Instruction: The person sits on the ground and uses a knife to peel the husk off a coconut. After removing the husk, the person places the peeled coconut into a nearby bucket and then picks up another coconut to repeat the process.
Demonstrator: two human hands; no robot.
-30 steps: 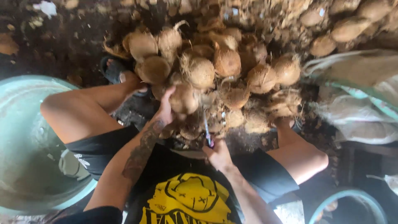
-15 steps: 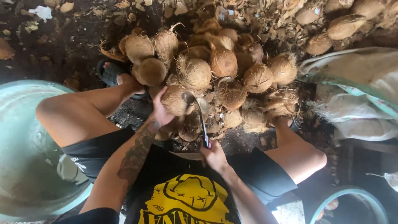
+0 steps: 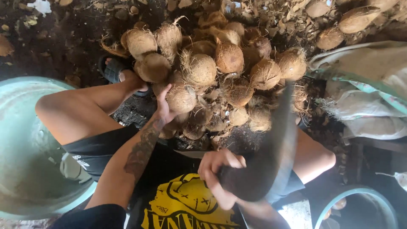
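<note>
The left hand (image 3: 163, 109) cups a husked coconut (image 3: 181, 98) at the near edge of the pile (image 3: 231, 63). The right hand (image 3: 218, 176) grips a blurred knife (image 3: 271, 157) (raised, nearer the body).

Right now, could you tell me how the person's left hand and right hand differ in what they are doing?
The left hand reaches forward and rests on a husked coconut in the pile; the right hand stays near the body. The left looks sharp; the right grips a dark, motion-blurred blade. Both are bare.
</note>
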